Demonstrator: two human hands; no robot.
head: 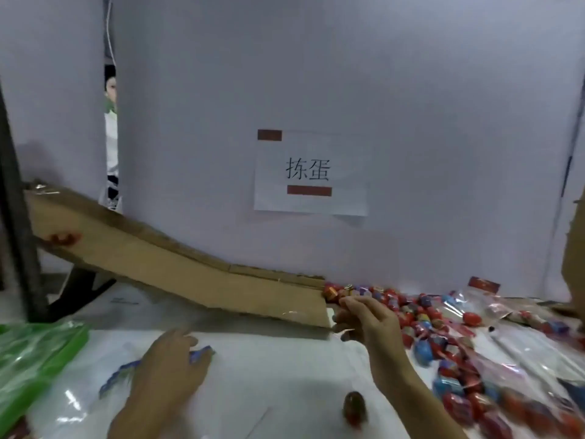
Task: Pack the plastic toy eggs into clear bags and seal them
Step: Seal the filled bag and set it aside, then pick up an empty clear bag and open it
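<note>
A heap of red and blue wrapped toy eggs (443, 337) spreads over the right side of the white table. My right hand (370, 321) reaches to the foot of the cardboard ramp and pinches one small egg (343, 300) at its fingertips. My left hand (172, 365) rests flat on a clear bag with a blue printed edge (202, 353) lying on the table. One dark red egg (355, 407) stands alone near the front, between my forearms. Another red wrapped piece (65, 238) lies high on the ramp.
A long cardboard ramp (177, 264) slopes down from the upper left to the egg heap. Green plastic bags (34, 353) lie at the left. Clear packed bags (493, 308) sit at the right. A white partition with a paper sign (311, 172) stands behind.
</note>
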